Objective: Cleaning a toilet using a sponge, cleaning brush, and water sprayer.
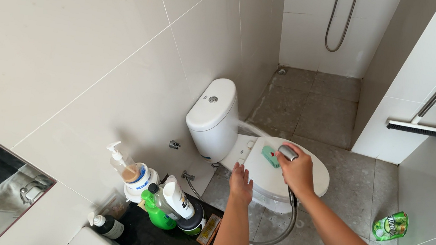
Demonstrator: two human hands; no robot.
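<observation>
While the right hand [296, 170] clenched its grip on the metal spray head [287, 152] over the closed toilet lid [310, 172] | left hand [240, 184] open, empty, at seat edge | green sponge [270, 156] on lid | risk: spray could rebound off lid, wetting floor [345, 186] and counter bottles [175, 202]; hose [285, 228] could snag.

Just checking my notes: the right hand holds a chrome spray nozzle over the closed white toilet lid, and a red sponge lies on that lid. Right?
Not quite. In the head view the sponge is green, not red. The right hand does hold the chrome spray nozzle over the closed white toilet lid.
</observation>
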